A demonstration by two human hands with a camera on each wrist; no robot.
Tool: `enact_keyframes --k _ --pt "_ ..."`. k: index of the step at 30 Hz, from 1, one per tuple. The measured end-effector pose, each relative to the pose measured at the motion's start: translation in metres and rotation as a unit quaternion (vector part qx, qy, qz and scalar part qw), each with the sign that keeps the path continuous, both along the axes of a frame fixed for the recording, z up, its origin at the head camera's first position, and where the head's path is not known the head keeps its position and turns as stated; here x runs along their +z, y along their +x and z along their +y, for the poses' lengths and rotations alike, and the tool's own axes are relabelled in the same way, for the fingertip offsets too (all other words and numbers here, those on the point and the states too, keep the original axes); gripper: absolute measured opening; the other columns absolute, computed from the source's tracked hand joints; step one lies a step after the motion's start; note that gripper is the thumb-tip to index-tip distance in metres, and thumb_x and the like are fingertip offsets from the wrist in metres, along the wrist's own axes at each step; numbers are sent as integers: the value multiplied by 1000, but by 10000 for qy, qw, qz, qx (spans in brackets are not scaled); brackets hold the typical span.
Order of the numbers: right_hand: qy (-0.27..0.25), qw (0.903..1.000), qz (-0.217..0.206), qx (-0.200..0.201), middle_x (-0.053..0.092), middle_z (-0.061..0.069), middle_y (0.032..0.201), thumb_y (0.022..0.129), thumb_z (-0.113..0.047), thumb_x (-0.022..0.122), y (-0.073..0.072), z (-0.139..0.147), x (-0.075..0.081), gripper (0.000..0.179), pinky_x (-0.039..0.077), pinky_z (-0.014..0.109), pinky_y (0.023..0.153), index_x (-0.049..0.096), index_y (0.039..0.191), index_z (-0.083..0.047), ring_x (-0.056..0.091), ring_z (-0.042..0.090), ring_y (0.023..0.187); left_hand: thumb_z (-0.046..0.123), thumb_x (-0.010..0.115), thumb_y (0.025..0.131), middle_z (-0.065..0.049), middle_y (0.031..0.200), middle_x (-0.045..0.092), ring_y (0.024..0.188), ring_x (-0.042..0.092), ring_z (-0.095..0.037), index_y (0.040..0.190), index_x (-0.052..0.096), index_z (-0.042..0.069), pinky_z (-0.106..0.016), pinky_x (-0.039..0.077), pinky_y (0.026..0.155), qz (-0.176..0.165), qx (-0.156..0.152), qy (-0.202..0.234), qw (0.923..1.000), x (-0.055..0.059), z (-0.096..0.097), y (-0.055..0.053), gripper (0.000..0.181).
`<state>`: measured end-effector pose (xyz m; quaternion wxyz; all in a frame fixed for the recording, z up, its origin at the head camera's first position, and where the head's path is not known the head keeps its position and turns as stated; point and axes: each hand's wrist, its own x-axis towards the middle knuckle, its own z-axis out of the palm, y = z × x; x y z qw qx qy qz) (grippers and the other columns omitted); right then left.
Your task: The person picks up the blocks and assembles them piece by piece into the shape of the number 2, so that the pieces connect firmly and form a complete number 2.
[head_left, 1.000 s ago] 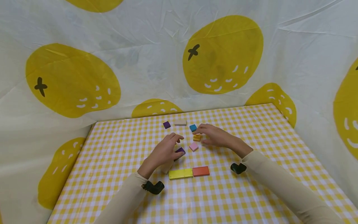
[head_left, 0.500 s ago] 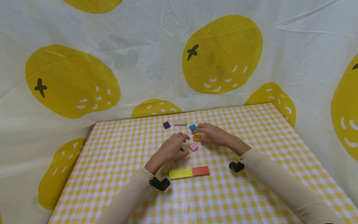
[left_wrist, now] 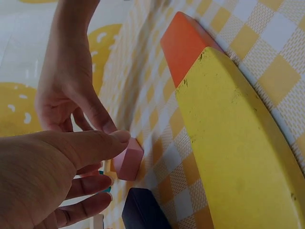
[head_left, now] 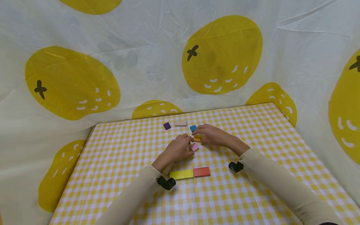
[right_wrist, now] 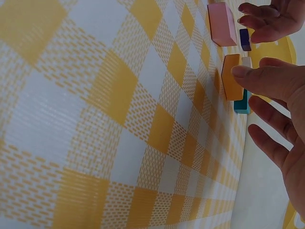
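No text, label, brand or number can be read anywhere.

I've got the head view high over the near side, facing forward and down, taking in most of the tabletop (head_left: 225, 193) and the far printed sheet (head_left: 152, 72). Over to left wrist: low, tipped sideways, right up close to the yellow block (left_wrist: 233, 133), facing far. Right wrist, low and sideways too, looks far and left. Both wrist views share the pink block (left_wrist: 131, 160), left hand (left_wrist: 33, 176) and right hand (left_wrist: 66, 90).
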<state>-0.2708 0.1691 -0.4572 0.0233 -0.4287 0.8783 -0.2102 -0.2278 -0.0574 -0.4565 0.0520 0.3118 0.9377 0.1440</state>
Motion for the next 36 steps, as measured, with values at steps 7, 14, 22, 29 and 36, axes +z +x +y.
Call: enact_keyframes --k 7,14,22,29,36 --pt "90 10000 -26 1 67 7 126 88 0 76 -2 -3 -2 40 49 48 100 68 127 -7 60 29 116 35 79 89 0 107 62 98 58 -20 122 70 12 -38 52 74 33 219 -101 9997 -6 8 -2 42" --pt "148 9998 -151 -14 66 8 128 89 1 74 -2 -4 -2 40 48 48 102 67 128 -6 59 30 120 32 78 90 1 102 63 94 59 -19 116 72 14 -38 53 74 73 330 -187 9993 -11 11 -3 32" --pt "116 9998 -167 92 66 10 129 89 3 74 -4 -5 -3 41 47 49 104 67 129 -4 59 31 121 33 76 91 2 95 62 89 58 -18 103 72 14 -37 51 71 120 351 -151 9992 -11 11 -4 23" --pt "69 9998 -40 193 68 10 124 88 4 74 -6 -6 -5 39 49 47 101 69 125 -3 61 31 116 39 74 93 3 90 62 90 58 -20 87 70 17 -41 50 72 113 392 -110 9991 -9 9 -6 23" --pt "198 9996 60 176 67 9 123 88 1 75 -8 -6 -7 36 51 45 98 70 123 -4 62 30 114 38 75 91 1 94 67 94 59 -22 90 74 16 -44 53 74 128 392 -219 9989 -8 1 -10 21"
